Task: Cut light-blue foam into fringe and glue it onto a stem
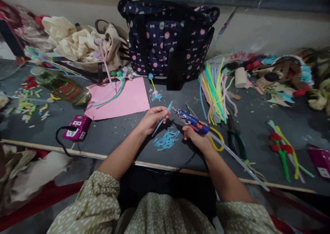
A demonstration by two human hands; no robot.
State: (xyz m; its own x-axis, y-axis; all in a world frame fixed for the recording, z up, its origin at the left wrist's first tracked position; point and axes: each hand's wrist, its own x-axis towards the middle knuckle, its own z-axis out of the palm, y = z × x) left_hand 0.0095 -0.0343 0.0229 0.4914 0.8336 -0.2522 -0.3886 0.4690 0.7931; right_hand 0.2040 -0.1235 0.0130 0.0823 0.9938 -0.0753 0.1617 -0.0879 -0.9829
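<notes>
Pinched in the fingers of my left hand point(154, 118) is a blue pipe cleaner point(159, 126), its upper end pointing up and right. My right hand point(197, 139) is closed around a blue hot glue gun point(192, 121) with a long clear glue stick point(237, 160) sticking out of its back. The gun's nozzle is close to the pipe cleaner's upper end; whether they touch I cannot tell. Below my hands lies a pile of short blue pieces point(167, 139). Behind them a small yellow stem with a blue tip point(152, 82) rests by blue fluff.
A pink sheet point(121, 103) with purple and green stems lies left, near a bottle point(62, 87) and a purple power socket point(77, 127). A dark patterned bag point(167, 38) stands behind. At right are bundled pipe cleaners point(215, 96), yellow-handled scissors point(217, 138) and green-handled pliers point(237, 142).
</notes>
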